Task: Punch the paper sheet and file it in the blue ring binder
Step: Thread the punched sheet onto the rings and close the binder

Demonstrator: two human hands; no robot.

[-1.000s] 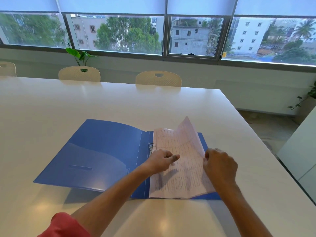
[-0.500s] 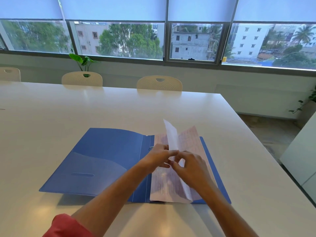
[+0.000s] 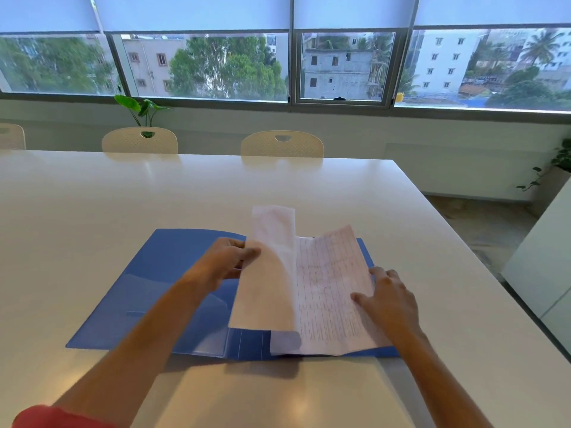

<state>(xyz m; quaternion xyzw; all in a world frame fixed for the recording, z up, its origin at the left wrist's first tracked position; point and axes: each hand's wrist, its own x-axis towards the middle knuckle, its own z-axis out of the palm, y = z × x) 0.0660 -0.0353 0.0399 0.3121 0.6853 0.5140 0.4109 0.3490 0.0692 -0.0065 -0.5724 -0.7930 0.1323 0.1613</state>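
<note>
The blue ring binder [image 3: 167, 273] lies open on the white table [image 3: 92, 196]. My left hand [image 3: 228, 261] pinches the edge of a raised paper sheet [image 3: 268, 273], which stands turned up over the binder's spine and hides the rings. Printed pages [image 3: 333, 291] lie on the binder's right half. My right hand [image 3: 386, 301] rests on those pages with its fingers spread flat, near their right edge.
Cream chairs [image 3: 281, 144] stand along the table's far side, with a potted plant [image 3: 140, 109] behind them under the windows. The table's right edge drops to the floor, where a white cabinet [image 3: 543, 267] stands.
My left hand has taken the lifted sheet and swung it left over the spine. My right hand let go of it and moved right onto the pages.
</note>
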